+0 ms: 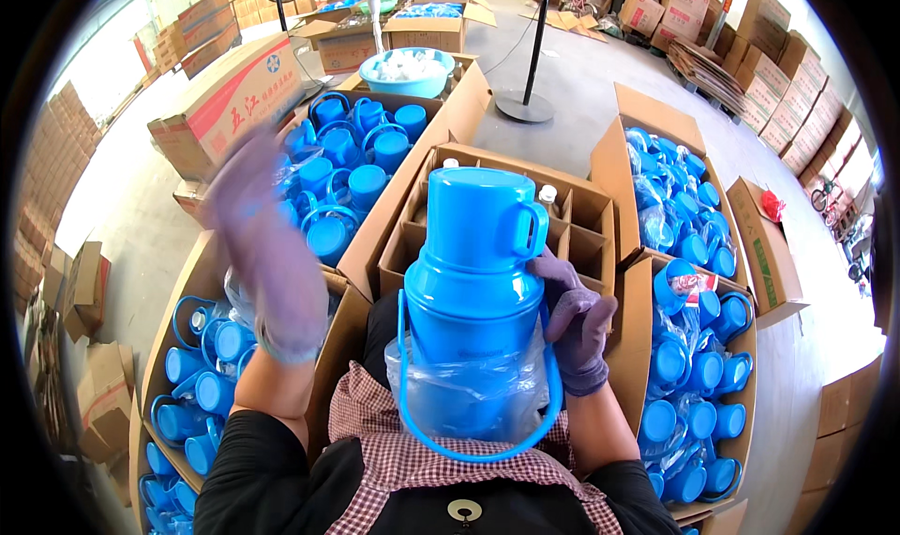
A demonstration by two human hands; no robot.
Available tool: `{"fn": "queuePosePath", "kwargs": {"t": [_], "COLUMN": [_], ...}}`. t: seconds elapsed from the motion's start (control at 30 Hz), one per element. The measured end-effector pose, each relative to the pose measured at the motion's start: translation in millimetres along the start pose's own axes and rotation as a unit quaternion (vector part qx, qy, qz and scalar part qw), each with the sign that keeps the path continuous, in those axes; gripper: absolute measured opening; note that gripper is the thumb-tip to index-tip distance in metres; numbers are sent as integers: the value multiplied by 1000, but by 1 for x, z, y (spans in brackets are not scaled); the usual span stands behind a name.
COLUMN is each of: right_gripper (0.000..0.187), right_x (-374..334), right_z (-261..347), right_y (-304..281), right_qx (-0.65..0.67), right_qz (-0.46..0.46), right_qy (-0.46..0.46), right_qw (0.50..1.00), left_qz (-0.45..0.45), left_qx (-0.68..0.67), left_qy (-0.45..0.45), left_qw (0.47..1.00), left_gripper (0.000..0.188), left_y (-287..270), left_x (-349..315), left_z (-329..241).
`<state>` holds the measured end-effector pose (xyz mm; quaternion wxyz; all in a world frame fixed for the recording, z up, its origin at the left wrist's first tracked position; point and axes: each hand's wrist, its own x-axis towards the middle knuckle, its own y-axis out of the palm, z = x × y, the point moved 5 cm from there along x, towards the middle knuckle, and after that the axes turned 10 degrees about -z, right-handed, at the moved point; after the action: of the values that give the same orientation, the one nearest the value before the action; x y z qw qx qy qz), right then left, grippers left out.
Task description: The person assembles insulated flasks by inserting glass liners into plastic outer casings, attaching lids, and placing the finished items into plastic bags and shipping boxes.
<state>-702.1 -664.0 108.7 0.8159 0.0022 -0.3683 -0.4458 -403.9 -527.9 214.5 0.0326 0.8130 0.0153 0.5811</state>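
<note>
A large blue vacuum flask (473,301) stands upright in front of my body, capped by a blue cup lid (480,218) with a side handle. Clear plastic film (469,380) wraps its lower part, and its blue carrying handle (478,457) hangs toward me. My gloved right hand (578,324) holds the flask's right side near the shoulder, just under the cup handle. To the left, my gloved left hand (267,244) is raised away from the flask above the boxes; motion blurs its fingers.
Beyond the flask is a divided carton (591,211) with a few bottle tops showing. Open cartons of blue flasks and cups flank me (342,150) (694,385). A light-blue basin (405,74) sits at the back left. A fan stand (525,105) rises from the floor farther away.
</note>
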Motion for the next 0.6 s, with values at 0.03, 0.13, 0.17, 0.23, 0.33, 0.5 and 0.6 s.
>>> {"fn": "queuePosePath", "kwargs": {"t": [0.03, 0.13, 0.17, 0.23, 0.33, 0.5, 0.6], "right_gripper": [68, 35, 19, 31, 45, 53, 41], "right_x": [1, 2, 5, 0, -16, -27, -21], "right_z": [-3, -5, 0, 4, 2, 7, 0], "right_y": [0, -1, 6, 12, 8, 3, 13], "right_qx": [24, -67, -60, -192, -281, -228, -345], "right_qz": [2, -44, -57, -72, -83, -154, -156], "right_qy": [-11, 50, 58, 7, -59, -55, -52], "right_qw": [1000, 996, 995, 979, 954, 960, 924], "left_qz": [123, 452, 554, 699, 711, 747, 686], "left_qx": [-184, -487, -455, -504, -515, -395, -31], "left_qy": [-91, -211, -168, -162, -72, -66, 80], "left_qw": [971, 717, 677, 481, 474, 530, 722], "left_gripper": [59, 81, 91, 106, 120, 103, 100], "left_y": [38, 135, 151, 171, 200, 191, 188], "left_x": [-7, -32, -37, -40, -40, -37, -31], "left_z": [3, -13, -14, -26, -38, -53, -62]}}
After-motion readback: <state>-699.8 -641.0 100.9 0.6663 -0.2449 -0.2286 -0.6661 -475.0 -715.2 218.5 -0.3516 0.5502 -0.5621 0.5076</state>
